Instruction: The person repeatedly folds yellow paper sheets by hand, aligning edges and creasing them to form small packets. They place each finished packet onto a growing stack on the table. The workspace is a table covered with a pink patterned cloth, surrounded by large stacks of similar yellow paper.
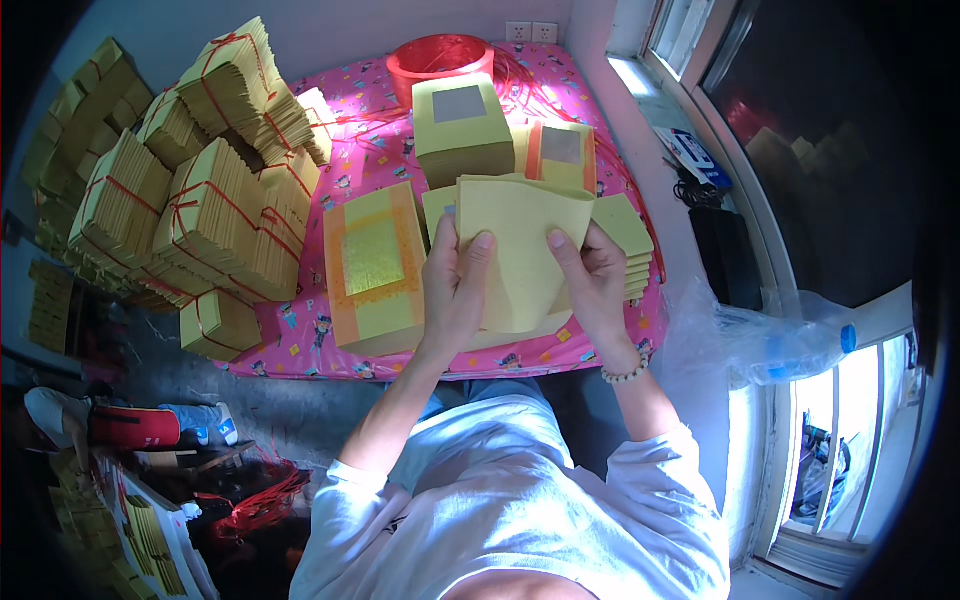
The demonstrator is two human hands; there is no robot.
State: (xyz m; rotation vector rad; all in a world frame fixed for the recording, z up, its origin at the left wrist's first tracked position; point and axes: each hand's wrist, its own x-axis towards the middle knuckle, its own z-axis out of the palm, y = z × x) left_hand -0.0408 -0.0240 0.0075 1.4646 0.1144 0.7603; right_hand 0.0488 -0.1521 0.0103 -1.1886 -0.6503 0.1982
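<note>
A bent sheaf of plain yellow paper (520, 250) is up in front of me, between my two hands. My left hand (455, 290) is closed on its left edge, thumb on the near face and fingers behind. On the right edge, my right hand (598, 285) grips in the same way. Below and around it lie stacks of yellow paper. One stack (375, 265) to the left has an orange-framed gold panel on top. Farther back, a tall stack (465, 130) bears a silver square, and a smaller one (562, 150) has orange stripes and a silver square.
Everything rests on a pink patterned cover (330, 335). Bundles of yellow paper (215, 205) tied with red string are piled at left. A red basin (440, 60) with red strings stands at the back. A plastic bottle (790, 345) lies by the window at right. Another person (70, 420) is at lower left.
</note>
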